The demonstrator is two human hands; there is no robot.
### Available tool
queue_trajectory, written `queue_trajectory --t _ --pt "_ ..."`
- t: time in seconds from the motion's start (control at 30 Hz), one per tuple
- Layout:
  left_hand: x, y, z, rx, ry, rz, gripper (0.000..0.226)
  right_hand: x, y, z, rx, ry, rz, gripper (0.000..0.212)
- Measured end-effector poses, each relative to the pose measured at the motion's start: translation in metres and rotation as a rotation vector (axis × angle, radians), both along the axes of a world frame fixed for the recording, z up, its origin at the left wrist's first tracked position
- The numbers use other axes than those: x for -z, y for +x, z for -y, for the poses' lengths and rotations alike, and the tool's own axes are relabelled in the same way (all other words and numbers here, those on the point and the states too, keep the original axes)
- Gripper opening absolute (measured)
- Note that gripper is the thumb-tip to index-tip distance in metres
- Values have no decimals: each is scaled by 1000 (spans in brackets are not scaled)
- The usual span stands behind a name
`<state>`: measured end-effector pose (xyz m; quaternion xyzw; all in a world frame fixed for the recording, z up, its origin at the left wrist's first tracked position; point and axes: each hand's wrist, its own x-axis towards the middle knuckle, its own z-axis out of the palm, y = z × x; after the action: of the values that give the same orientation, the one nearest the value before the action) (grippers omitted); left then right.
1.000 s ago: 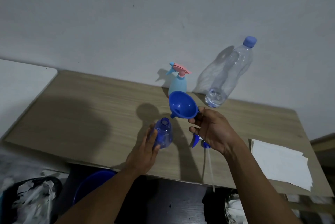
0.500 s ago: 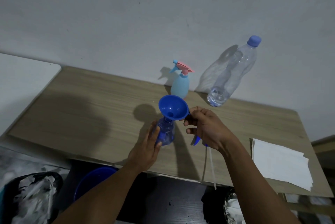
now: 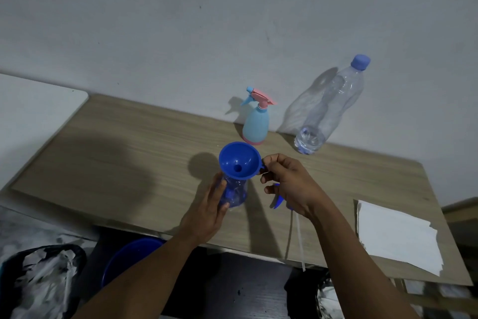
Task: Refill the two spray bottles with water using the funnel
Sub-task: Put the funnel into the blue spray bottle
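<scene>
Blue funnel (image 3: 239,159) seated in the open blue spray bottle (image 3: 234,193) at frame centre, your left hand (image 3: 207,211) wrapped round the bottle, your right hand (image 3: 289,184) pinching the funnel's tab, pale blue spray bottle (image 3: 254,124) and water bottle (image 3: 328,109) behind on the bench (image 3: 129,153).

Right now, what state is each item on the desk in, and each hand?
Funnel: seated in the blue bottle's neck, tab pinched by the right hand.
Blue bottle: upright, uncapped, steadied by the left hand.
Spray head: off, lying on the desk.
Pale bottle: upright, head on.
Water bottle: capped, upright, untouched.
Paper: flat on the desk.
Left hand: wrapped on the blue bottle.
Right hand: pinching the funnel.
</scene>
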<state>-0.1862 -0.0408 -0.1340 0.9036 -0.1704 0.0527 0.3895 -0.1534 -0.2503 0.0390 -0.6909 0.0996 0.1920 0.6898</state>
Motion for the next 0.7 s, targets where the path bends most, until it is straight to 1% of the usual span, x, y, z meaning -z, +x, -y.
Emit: queue_trajectory --t 0.07,0.17,0.27,0.43,0.5,0.57,0.6,0.7 --pt "2 0 0 -3 -4 -14 78 1 -1 3 64 40 -8 15" --pt "8 0 0 -1 24 10 73 7 -3 17 205 56 -9 24" --pt "10 -6 -3 -11 7 -17 76 18 -5 39 310 41 -4 20" --pt "13 -49 7 -196 -11 -16 75 35 -8 90 402 1 -23 22" --pt "8 -73 22 -235 45 21 71 39 -8 110 432 -27 -31 21" --pt "-9 -86 48 -207 119 90 68 37 -5 130 458 -49 -17 16" --pt "-20 -86 64 -169 106 113 66 34 -1 139 467 -56 2 14" --pt "-68 -52 122 -65 -44 137 63 17 19 165 484 -94 81 13"
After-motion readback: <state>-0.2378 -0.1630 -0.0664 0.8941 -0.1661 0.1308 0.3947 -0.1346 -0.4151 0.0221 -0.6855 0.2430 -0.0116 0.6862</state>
